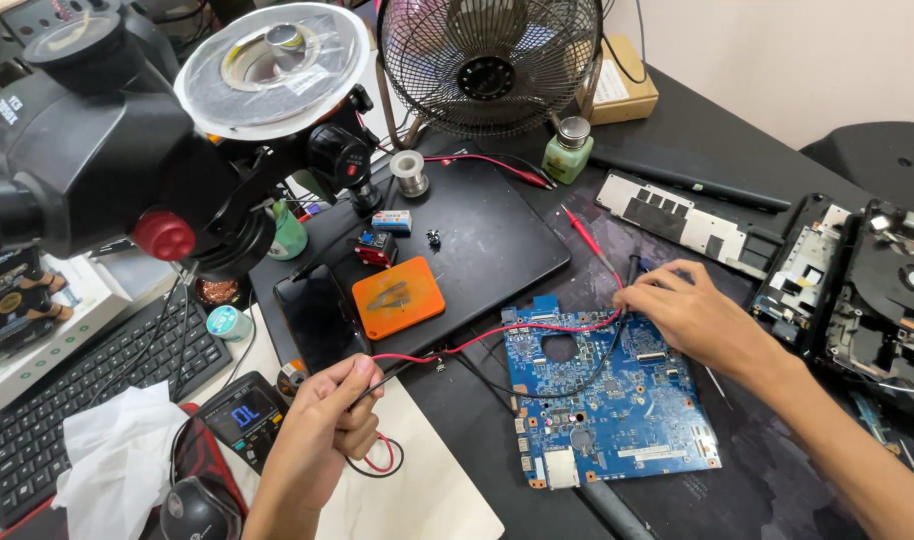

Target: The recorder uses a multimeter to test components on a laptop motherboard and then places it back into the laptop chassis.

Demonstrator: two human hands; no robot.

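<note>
A plain, pale wall stood behind the workbench, evenly lit with no hard shadows. The bench itself was a dark table running back to that wall, its surface matte and black. At the far right, the rounded back of a dark chair rose beside the table's edge.

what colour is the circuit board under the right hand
Blue, seen clearly in the head view: circuit board.

Electronics repair workshop: microscope, circuit board.
</note>
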